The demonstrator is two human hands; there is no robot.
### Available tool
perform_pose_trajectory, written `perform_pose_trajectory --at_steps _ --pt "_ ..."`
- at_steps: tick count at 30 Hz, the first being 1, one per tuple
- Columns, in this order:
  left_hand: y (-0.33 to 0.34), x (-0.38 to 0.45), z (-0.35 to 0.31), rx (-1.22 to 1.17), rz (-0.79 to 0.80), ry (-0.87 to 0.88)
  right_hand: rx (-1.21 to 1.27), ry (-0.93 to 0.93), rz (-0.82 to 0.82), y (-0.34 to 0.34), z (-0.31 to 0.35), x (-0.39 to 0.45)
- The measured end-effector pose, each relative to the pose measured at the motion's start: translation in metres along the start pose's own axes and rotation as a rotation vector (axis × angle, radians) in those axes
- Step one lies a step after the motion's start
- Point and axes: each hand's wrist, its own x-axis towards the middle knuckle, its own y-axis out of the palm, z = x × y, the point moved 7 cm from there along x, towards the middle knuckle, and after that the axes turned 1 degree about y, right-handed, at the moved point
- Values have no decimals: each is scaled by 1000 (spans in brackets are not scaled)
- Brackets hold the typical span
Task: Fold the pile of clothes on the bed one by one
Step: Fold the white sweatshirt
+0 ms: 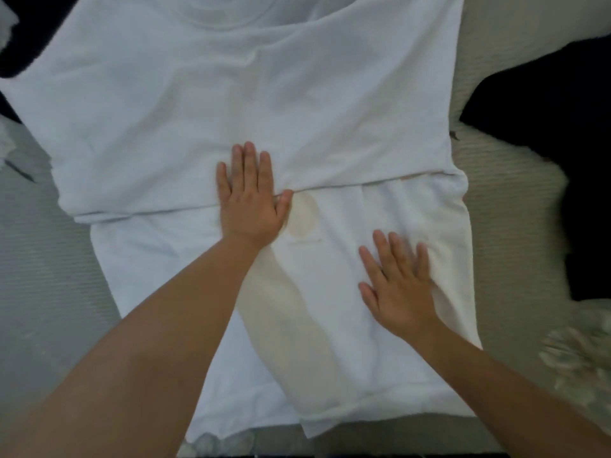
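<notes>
White cotton is filling most of the view: a white T-shirt [231, 104] is lying spread flat on the bed [506, 193], its collar pointing toward 12 o'clock and its hem toward 6 o'clock. A folded edge is running across the shirt from 9 o'clock to 3 o'clock just below the centre, with one layer lying over another. The left hand [249, 201] is pressing down flat right on that edge at the centre, fingers straight and close together, thumb lying along the fold, gripping nothing. The right hand [398, 285] is resting flat on the lower part of the shirt toward 4 o'clock, fingers straight and slightly spread, also gripping nothing; its outline is a little blurred. Both bare forearms are reaching in from 6 o'clock. A faint yellowish stain [302, 214] is showing on the fabric just beside the left thumb, with a larger pale patch trailing down toward 6 o'clock. A black garment [545, 104] is lying on the bed at 3 o'clock, well apart from both hands, and another dark piece [23, 31] is peeking out at 10 o'clock under the shirt's shoulder.
</notes>
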Motion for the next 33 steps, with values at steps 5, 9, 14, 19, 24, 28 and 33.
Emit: perform_pose_trajectory --at_steps 5,9,14,19,24,28,33 --pt "7 -2 2 8 60 1 -33 -46 32 16 -2 -13" --pt "-7 -39 -10 -105 55 48 -28 -61 59 16 2 -14" --pt "-11 -167 -3 -184 -36 -25 0 -62 25 11 4 -15" --pt "15 -307 -5 -163 304 15 91 -54 -30 11 6 -26" --pt "8 -333 6 -100 208 196 208 49 244 33 22 -102" --pt "-13 -323 14 -127 128 269 89 -230 387 28 53 -178" --pt "-33 -338 34 -144 -13 430 -54 -178 227 2 41 -177"
